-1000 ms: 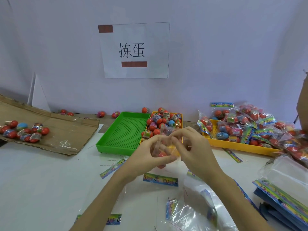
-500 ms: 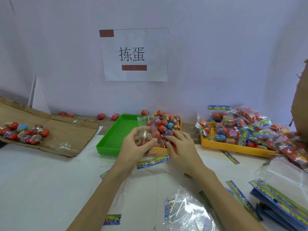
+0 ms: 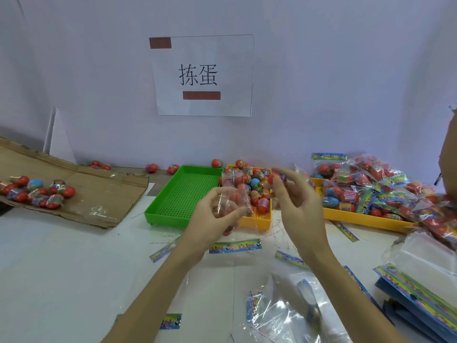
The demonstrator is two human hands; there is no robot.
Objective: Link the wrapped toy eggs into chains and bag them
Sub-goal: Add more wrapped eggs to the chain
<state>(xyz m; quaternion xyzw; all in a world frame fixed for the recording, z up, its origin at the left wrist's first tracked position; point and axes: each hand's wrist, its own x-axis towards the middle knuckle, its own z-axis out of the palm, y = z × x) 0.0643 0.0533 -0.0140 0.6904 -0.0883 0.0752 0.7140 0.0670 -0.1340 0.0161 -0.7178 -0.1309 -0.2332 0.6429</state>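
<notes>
Centrally, just below the middle of the frame, a clear plastic bag (image 3: 231,194) holding red wrapped eggs is gripped by the left hand (image 3: 212,219), whose fingers are curled round its lower part. Beside it, the right hand (image 3: 296,206) is raised with its fingers loosely spread, and a single red egg (image 3: 274,178) is pinched at the tips of thumb and forefinger. Behind the hands, a small yellow tray (image 3: 257,222) is filled with loose red and blue eggs, and a green perforated tray (image 3: 184,194) is set touching its left side. At the right of the frame, a larger yellow tray (image 3: 358,217) is heaped with filled bags of eggs. At the left, a group of eggs (image 3: 37,191) is laid on flattened cardboard (image 3: 99,189). Colourful header strips and empty clear bags (image 3: 284,310) are scattered over the white surface (image 3: 61,268) in the lower part of the frame. A paper sign (image 3: 202,75) is fixed to the wall above.
</notes>
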